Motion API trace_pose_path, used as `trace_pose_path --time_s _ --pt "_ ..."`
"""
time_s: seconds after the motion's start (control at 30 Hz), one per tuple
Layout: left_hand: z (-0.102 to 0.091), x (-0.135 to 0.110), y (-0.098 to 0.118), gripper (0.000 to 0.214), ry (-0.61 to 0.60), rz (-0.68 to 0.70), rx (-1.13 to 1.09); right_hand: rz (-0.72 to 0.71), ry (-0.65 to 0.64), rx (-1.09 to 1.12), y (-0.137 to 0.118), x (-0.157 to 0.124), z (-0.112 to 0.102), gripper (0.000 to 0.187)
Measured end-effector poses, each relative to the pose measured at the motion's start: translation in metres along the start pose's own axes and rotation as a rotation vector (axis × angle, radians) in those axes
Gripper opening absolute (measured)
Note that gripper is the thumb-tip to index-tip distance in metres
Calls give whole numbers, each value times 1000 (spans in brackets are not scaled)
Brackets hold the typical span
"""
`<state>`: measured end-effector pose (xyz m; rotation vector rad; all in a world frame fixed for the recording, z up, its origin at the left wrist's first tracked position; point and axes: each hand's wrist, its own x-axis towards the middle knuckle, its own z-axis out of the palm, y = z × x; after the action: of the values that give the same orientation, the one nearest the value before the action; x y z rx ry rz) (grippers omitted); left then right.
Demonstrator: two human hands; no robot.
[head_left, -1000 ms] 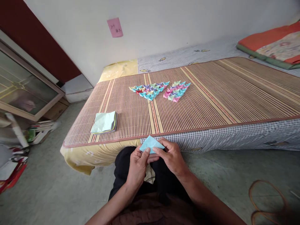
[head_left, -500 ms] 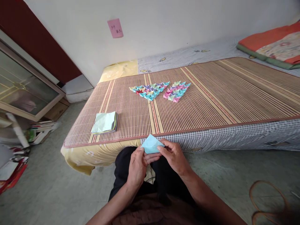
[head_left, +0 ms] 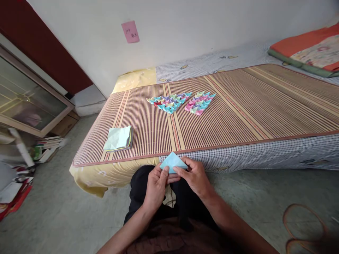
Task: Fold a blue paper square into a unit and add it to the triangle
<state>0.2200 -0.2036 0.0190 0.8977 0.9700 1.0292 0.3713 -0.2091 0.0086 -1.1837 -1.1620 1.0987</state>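
A light blue sheet of paper, folded to a triangle with its tip pointing away from me, is held above my lap at the bed's front edge. My left hand grips its lower left, thumb on top and fingers beneath. At the lower right, my right hand pinches the paper with the thumb near the bottom edge. Both thumbs lie close together on the lower fold. Fingers partly hide the underside.
A stack of square paper lies on the striped bamboo mat to the left. Further back sit two groups of colourful folded paper boats, a left group and a right group. A folded quilt rests at the far right.
My thumbs have slid inward from the paper's side corners to its lower edge, closer together. The paper's lower part is now folded into a neater triangle.
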Motion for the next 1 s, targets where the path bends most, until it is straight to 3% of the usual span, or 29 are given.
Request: trace_pose_path --time_s 0.53,0.73,1.0 --pt "0 1 1 35 -18 32 20 105 15 93 2 -2 7 24" --pt "1 0 2 40 -8 16 17 4 30 42 -3 -4 8 32" --pt "-1 3 -1 42 -27 11 12 -45 69 8 -3 -4 10 24"
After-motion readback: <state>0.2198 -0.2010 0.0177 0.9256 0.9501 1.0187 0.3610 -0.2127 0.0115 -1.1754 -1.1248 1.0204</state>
